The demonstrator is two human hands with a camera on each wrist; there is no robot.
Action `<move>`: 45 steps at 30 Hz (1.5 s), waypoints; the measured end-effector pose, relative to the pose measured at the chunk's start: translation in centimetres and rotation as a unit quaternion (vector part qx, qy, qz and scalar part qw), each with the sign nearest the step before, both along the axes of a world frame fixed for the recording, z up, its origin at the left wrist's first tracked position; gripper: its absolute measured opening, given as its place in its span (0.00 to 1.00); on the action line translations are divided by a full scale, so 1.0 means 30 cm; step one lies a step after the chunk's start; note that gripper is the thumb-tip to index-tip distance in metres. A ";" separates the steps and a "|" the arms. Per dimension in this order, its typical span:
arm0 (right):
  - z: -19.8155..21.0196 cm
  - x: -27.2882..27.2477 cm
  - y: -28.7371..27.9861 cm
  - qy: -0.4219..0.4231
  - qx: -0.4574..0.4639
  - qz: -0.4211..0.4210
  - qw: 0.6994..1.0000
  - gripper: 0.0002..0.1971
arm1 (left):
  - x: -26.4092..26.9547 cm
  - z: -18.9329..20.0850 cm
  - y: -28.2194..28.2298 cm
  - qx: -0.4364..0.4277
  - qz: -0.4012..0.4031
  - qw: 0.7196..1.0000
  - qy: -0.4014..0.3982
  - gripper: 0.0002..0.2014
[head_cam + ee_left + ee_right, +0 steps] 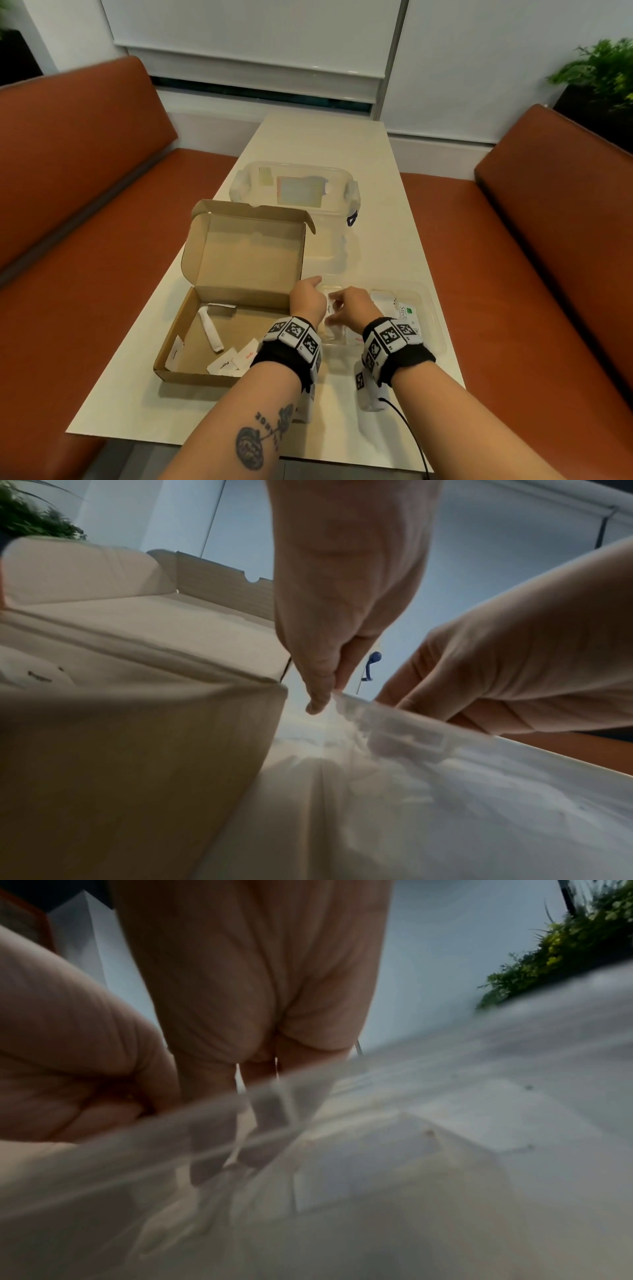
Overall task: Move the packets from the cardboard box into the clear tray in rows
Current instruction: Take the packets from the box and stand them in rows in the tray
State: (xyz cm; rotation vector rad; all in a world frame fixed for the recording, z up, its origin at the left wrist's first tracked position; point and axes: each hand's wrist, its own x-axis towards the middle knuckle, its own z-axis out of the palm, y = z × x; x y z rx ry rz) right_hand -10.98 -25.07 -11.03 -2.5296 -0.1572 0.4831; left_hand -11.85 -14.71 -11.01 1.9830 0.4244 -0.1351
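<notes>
Cardboard box (236, 308) sits open on the pale tabletop (411, 222), lid flap standing up at its far side. Everything else is told from this box. Inside it are a few packets: one long white stick packet (209, 328) lying near the left part, one white packet (174, 354) leaning on the left wall, and three small white packets (233, 359) lying close together by the near wall, two of them with red print. A thin white strip lies by the far wall, and I cannot tell what it is.

Just right of the box is the left hand (307, 297). Its thumb and fingers (320, 693) pinch the left rim of the clear tray (435, 318), as the left wrist view shows.

The clear tray is touching or almost touching the right side of the box. White packets lie flat in it, and one has a green mark (407, 313). I cannot count them, since the hands hide some.

The right hand (352, 308) is over the tray, right of the left hand. Its fingers (212, 1137) reach down inside the tray and are bent. The right wrist view is blurry, so I cannot tell if they hold a packet.

Behind the box, farther away, stands one big clear tub (294, 186) with a blue clip on its side.
</notes>
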 end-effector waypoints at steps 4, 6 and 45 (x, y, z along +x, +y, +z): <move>0.002 -0.003 0.003 0.006 -0.016 0.002 1.000 0.13 | -0.004 0.008 -0.005 -0.015 0.012 1.000 0.003 0.28; 0.004 -0.003 0.000 0.003 -0.002 0.004 1.000 0.23 | -0.014 0.019 -0.010 -0.033 0.023 0.999 0.004 0.29; -0.047 -0.212 0.467 0.053 -0.244 0.276 0.928 0.22 | -0.197 -0.029 0.610 0.090 0.236 0.965 0.069 0.12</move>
